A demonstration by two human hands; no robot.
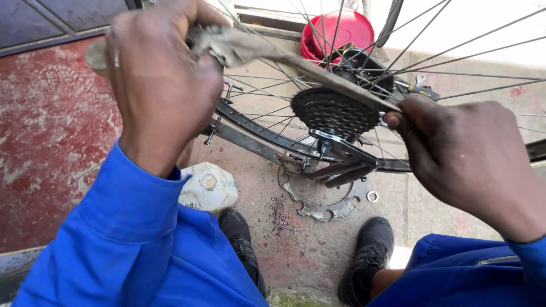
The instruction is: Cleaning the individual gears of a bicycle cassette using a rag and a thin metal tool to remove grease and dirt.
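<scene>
The left hand [162,74] is closed in a fist around one end of a grimy strip of cloth [296,65], up high and a little away from the wheel. The right hand [460,150] pinches the other end between thumb and fingers, lower down and close beside the sprocket cluster [334,112]. Between them the cloth runs taut — its long axis slanting from the left hand down to the right — and passes over the top of the black sprockets, touching them. So the cluster lies between the two hands, nearer the right one. Spokes [455,45] fan out around it, and the derailleur [338,162] hangs just below. On the concrete floor [307,244] under the wheel lie a toothed metal ring [321,207] and a white plastic jug [209,186]; a red tub [347,31] sits beyond the wheel.
</scene>
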